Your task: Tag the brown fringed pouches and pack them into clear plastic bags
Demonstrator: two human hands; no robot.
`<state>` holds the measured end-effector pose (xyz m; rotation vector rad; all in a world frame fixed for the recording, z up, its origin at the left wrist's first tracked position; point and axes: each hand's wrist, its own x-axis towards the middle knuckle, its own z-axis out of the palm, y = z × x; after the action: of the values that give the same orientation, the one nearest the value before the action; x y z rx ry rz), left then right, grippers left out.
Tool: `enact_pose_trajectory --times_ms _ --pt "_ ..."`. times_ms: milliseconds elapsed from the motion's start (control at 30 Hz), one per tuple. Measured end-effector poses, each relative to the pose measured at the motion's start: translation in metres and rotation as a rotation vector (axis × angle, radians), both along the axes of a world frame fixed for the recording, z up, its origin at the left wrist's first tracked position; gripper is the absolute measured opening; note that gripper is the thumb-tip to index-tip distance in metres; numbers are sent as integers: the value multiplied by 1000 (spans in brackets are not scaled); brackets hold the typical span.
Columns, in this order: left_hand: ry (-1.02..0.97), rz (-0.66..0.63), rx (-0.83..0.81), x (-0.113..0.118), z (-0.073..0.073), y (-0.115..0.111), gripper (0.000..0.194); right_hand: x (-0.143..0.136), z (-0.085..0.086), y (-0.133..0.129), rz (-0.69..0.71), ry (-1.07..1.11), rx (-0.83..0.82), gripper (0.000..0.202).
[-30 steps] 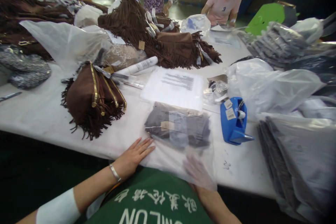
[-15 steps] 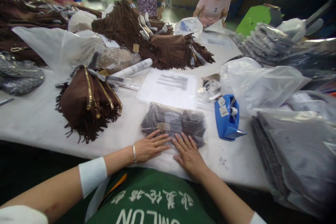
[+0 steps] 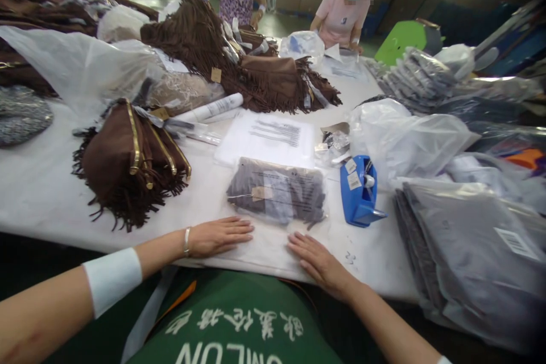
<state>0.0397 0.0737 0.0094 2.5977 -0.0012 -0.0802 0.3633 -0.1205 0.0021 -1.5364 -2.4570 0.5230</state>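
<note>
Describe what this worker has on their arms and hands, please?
Both hands are bare, no gloves. The left hand has a thin silver bangle at the wrist and a white sleeve band further up the forearm. The right hand wears nothing; a white cuff edge peeks in at the frame's bottom.

Under your left hand (image 3: 215,236) and right hand (image 3: 318,261) lies a clear plastic bag (image 3: 277,196), thin and glossy, with a dark grey fringed cloth piece inside, matt and soft-looking. The table cover (image 3: 38,193) you press on looks like smooth white cloth, though it may be paper. Beside you the brown bags (image 3: 128,162) are matt suede-like cloth with shiny gold metal trim. The tape dispenser (image 3: 358,190) is smooth blue plastic; the printed sheet (image 3: 267,139) is matt white paper
</note>
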Motion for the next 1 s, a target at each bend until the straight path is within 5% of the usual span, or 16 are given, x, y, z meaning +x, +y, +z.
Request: enact_pose_trajectory --times_ms 133,233,433,600,700,833,900,1000 --pt "31 87 -12 -41 17 23 65 53 2 -27 -187 -77 110 59" --pt "54 153 -2 -51 21 35 63 75 -6 -28 -139 -143 145 59" --pt "-154 30 65 -32 21 38 54 65 -13 -4 -24 -44 196 60" --pt "-175 21 -7 -33 10 33 43 54 -7 8 29 127 59 47" --pt "-202 293 -134 -32 -3 21 36 47 -12 5 -177 357 -2 46" --pt "-168 1001 -183 -24 -9 -4 38 28 -22 -8 -732 524 -14 41" --pt "-180 1157 -192 -21 -5 -15 39 13 -22 -13 -907 510 -6 43" --pt "-156 1214 -252 -24 3 -23 39 -10 -16 -14 -1000 457 -32 50"
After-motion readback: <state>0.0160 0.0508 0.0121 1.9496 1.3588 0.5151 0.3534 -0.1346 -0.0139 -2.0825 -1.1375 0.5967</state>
